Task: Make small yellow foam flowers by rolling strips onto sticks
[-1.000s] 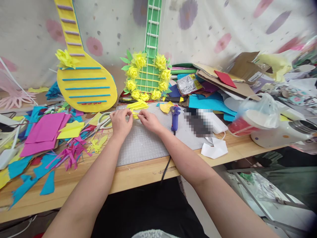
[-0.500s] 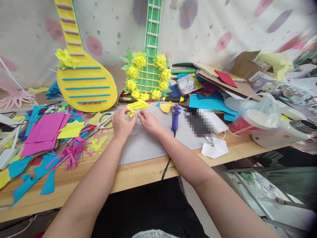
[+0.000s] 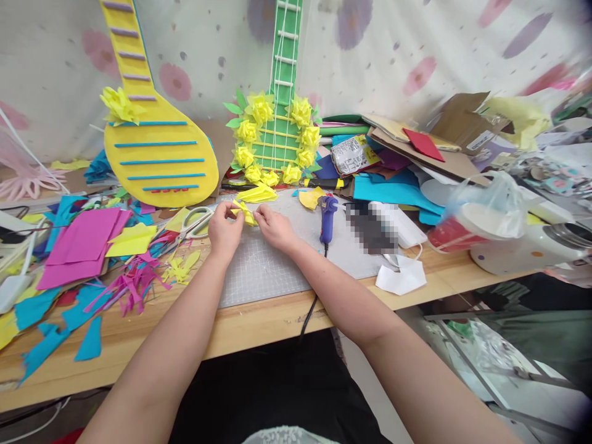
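Yellow paper (image 3: 246, 212), pinched in left grip (image 3: 224, 232), beside right grip (image 3: 276, 228) (can't tell if holding); likely being shaped, needing soft pinching next.

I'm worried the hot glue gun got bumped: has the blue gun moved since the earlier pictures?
No. Judged against the gray cutting mat, the blue glue gun keeps the same spot, with no visible shift either way.

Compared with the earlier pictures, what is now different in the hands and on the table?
The left hand has moved slightly left since half a second ago. More of the yellow paper piece now shows between it and the right hand, which has hardly moved. Nothing was visibly picked up or let go. The blue glue gun and the scissors stayed in place.
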Available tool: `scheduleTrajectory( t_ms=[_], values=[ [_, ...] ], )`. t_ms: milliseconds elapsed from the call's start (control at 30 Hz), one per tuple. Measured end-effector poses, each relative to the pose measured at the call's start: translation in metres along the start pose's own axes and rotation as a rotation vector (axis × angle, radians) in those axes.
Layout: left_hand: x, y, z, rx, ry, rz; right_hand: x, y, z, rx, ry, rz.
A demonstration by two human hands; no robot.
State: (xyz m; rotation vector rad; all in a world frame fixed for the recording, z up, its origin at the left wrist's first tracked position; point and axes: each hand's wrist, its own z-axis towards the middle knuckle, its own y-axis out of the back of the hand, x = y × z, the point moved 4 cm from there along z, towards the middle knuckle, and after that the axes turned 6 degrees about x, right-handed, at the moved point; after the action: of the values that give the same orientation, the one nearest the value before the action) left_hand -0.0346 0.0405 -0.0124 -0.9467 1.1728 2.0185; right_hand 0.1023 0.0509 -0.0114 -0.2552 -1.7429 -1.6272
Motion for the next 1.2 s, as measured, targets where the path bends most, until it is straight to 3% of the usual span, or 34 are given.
scheduleTrajectory(
  t_ms=[233, 467, 667, 800, 967, 1033, 1200],
  values=[
    [0.004, -0.001, 0.000, -0.061, 0.021, -0.138, -0.002, -0.001, 0.001, -0.012, 0.042, 0.026],
    [0.010, -0.009, 0.002, -0.107, 0.402, -0.601, 0.006, 0.006, -0.003, -0.071, 0.124, -0.097],
    [0.006, -0.009, 0.002, -0.048, 0.489, -0.758, 0.010, 0.013, -0.005, -0.139, 0.214, -0.149],
    [0.008, -0.010, 0.003, -0.006, 0.568, -0.813, 0.009, 0.014, -0.005, -0.163, 0.230, -0.084],
    [0.008, -0.009, 0.004, 0.020, 0.676, -0.923, 0.004, 0.017, -0.008, -0.304, 0.130, 0.111],
    [0.005, -0.010, 0.004, 0.081, 0.704, -1.001, 0.005, 0.015, -0.009, -0.286, 0.105, 0.156],
    [0.000, -0.014, 0.002, 0.191, 0.675, -1.058, 0.002, 0.004, -0.005, -0.076, 0.011, 0.348]
  ],
)
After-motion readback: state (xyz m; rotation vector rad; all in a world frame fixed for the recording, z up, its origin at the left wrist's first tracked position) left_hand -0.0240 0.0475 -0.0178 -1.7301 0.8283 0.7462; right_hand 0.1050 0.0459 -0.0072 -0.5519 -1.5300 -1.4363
